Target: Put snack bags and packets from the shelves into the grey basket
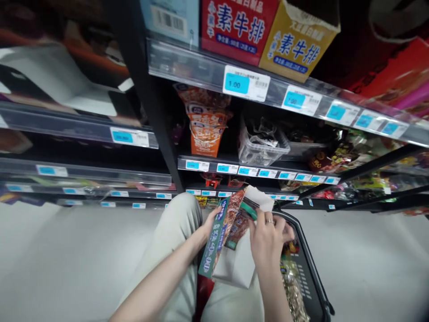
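Observation:
My left hand (209, 223) grips the left edge of an open green display box (214, 243) held over my lap. My right hand (268, 239), a ring on one finger, is closed on a small snack packet (239, 226) at the box's open top, where several packets show. The box's white flap (259, 199) sticks up behind them. Both hands sit close together in front of the low shelves.
A black shopping basket (310, 268) with snack bags stands at my right on the pale floor. Shelves with blue price tags (246, 82) rise ahead, holding a red carton (237, 24), a yellow carton (296, 42), orange bags (206, 127) and a clear tub (261, 145).

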A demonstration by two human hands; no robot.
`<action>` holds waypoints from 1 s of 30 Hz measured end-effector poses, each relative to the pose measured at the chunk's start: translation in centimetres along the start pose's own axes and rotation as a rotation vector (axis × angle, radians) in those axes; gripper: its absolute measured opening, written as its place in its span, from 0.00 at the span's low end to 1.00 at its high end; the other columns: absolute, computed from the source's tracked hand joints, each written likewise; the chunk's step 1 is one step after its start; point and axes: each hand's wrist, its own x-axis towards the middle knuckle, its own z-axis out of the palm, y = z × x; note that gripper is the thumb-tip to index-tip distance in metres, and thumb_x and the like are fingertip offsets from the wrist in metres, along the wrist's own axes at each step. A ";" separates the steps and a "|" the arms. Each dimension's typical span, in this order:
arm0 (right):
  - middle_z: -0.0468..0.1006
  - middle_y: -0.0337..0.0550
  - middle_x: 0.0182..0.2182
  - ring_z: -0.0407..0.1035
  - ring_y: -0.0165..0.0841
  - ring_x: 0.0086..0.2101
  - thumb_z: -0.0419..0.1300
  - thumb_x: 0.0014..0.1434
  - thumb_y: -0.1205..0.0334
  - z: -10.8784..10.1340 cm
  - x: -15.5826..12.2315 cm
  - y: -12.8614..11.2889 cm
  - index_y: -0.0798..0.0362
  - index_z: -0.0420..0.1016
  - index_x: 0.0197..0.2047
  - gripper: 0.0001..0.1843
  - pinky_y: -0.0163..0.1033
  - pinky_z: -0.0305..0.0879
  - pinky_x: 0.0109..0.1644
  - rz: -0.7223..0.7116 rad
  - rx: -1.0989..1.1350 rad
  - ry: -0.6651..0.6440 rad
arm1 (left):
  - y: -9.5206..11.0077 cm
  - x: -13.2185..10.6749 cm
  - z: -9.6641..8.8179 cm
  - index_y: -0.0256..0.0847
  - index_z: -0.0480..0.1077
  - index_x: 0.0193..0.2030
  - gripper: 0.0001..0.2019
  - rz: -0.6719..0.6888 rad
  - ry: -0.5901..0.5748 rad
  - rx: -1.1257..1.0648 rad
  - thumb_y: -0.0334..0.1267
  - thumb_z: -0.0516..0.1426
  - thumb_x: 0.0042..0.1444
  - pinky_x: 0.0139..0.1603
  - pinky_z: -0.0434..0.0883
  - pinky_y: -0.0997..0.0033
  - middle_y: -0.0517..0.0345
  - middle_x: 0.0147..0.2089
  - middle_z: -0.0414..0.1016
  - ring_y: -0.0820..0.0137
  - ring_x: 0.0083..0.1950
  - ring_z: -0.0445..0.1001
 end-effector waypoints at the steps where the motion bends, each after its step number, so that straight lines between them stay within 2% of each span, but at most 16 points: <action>1: 0.76 0.45 0.34 0.60 0.43 0.40 0.56 0.61 0.59 -0.1 -0.2 0.3 0.52 0.74 0.43 0.10 0.50 0.45 0.48 -0.013 0.028 0.014 | 0.1 -0.2 0.4 0.35 0.75 0.40 0.21 -0.001 0.004 0.000 0.46 0.45 0.63 0.35 0.72 0.67 0.52 0.24 0.78 0.64 0.24 0.75; 4: 0.75 0.43 0.31 0.59 0.40 0.37 0.58 0.59 0.54 -0.4 0.2 1.2 0.51 0.75 0.36 0.10 0.44 0.46 0.42 -0.132 0.146 -0.049 | 0.3 -0.8 1.5 0.32 0.75 0.34 0.22 -0.010 0.008 -0.016 0.44 0.45 0.63 0.30 0.71 0.69 0.47 0.25 0.78 0.65 0.22 0.74; 8: 0.76 0.45 0.36 0.61 0.38 0.39 0.59 0.57 0.59 -0.7 2.7 1.0 0.50 0.75 0.40 0.08 0.41 0.48 0.40 -0.235 0.214 -0.254 | 0.4 -1.3 2.0 0.30 0.74 0.28 0.23 -0.041 0.000 -0.049 0.45 0.47 0.62 0.27 0.71 0.70 0.45 0.23 0.77 0.64 0.21 0.74; 10: 0.76 0.43 0.34 0.62 0.39 0.40 0.60 0.56 0.60 -0.9 4.3 0.5 0.49 0.75 0.40 0.08 0.42 0.48 0.41 -0.233 0.188 -0.361 | 0.4 -1.5 2.1 0.31 0.74 0.28 0.23 -0.048 -0.001 -0.057 0.46 0.47 0.62 0.25 0.71 0.70 0.46 0.22 0.77 0.65 0.20 0.74; 12: 0.75 0.42 0.29 0.64 0.38 0.38 0.60 0.55 0.62 -1.4 5.4 0.3 0.50 0.76 0.33 0.04 0.42 0.49 0.42 -0.252 0.183 -0.453 | 0.4 -1.6 2.1 0.31 0.75 0.28 0.23 -0.048 -0.003 -0.061 0.46 0.47 0.62 0.25 0.71 0.70 0.46 0.22 0.77 0.65 0.20 0.74; 15: 0.74 0.40 0.28 0.66 0.33 0.33 0.57 0.56 0.62 -3.1 5.5 1.9 0.53 0.74 0.27 0.09 0.39 0.54 0.40 -0.286 0.404 -0.495 | 0.5 -1.8 2.2 0.30 0.74 0.28 0.24 -0.041 -0.006 -0.068 0.46 0.47 0.62 0.26 0.72 0.71 0.46 0.23 0.77 0.65 0.20 0.74; 16: 0.74 0.41 0.29 0.67 0.33 0.33 0.56 0.56 0.59 -3.8 5.0 2.9 0.53 0.75 0.29 0.09 0.38 0.56 0.39 -0.226 0.518 -0.458 | 0.5 -1.8 2.2 0.30 0.74 0.27 0.24 -0.037 -0.006 -0.071 0.46 0.47 0.63 0.25 0.72 0.71 0.46 0.22 0.77 0.66 0.20 0.74; 17: 0.75 0.41 0.29 0.68 0.33 0.32 0.57 0.56 0.56 -4.5 4.3 4.1 0.53 0.76 0.31 0.11 0.37 0.58 0.37 -0.104 0.627 -0.397 | 0.5 -1.8 2.1 0.31 0.74 0.26 0.25 -0.032 -0.007 -0.075 0.47 0.47 0.62 0.24 0.72 0.72 0.47 0.21 0.77 0.66 0.20 0.74; 19: 0.77 0.43 0.30 0.69 0.35 0.31 0.61 0.51 0.48 -5.4 2.4 6.3 0.54 0.76 0.34 0.17 0.38 0.63 0.35 0.276 0.826 -0.224 | 0.6 -1.7 2.1 0.33 0.73 0.24 0.24 -0.022 -0.010 -0.081 0.48 0.48 0.62 0.22 0.71 0.72 0.49 0.20 0.76 0.66 0.18 0.73; 21: 0.79 0.45 0.31 0.71 0.38 0.31 0.66 0.43 0.46 -5.6 0.0 7.5 0.56 0.75 0.37 0.24 0.40 0.67 0.34 0.666 1.059 -0.009 | 0.6 -1.8 2.1 0.34 0.73 0.24 0.24 -0.021 -0.013 -0.083 0.49 0.48 0.61 0.21 0.71 0.70 0.49 0.20 0.76 0.65 0.18 0.73; 23: 0.80 0.45 0.34 0.73 0.39 0.34 0.68 0.40 0.48 -5.0 -2.3 7.2 0.56 0.73 0.45 0.30 0.43 0.71 0.37 0.906 1.335 0.155 | 0.6 -1.9 2.1 0.34 0.73 0.24 0.23 -0.029 -0.009 -0.082 0.48 0.49 0.61 0.21 0.72 0.69 0.48 0.20 0.76 0.65 0.18 0.73; 26: 0.80 0.45 0.39 0.75 0.38 0.38 0.67 0.43 0.52 -3.4 -4.9 5.2 0.53 0.67 0.56 0.36 0.45 0.72 0.45 1.015 1.595 0.238 | 0.5 -2.0 2.1 0.35 0.73 0.24 0.21 -0.031 0.004 -0.079 0.46 0.49 0.61 0.20 0.71 0.70 0.50 0.19 0.75 0.66 0.17 0.73; 30: 0.79 0.46 0.43 0.75 0.38 0.42 0.61 0.52 0.51 -2.0 -6.6 3.3 0.54 0.61 0.61 0.35 0.47 0.72 0.50 0.992 1.601 0.251 | 0.4 -1.9 1.7 0.35 0.76 0.33 0.19 -0.005 0.023 -0.072 0.46 0.50 0.61 0.22 0.72 0.71 0.53 0.21 0.77 0.66 0.18 0.74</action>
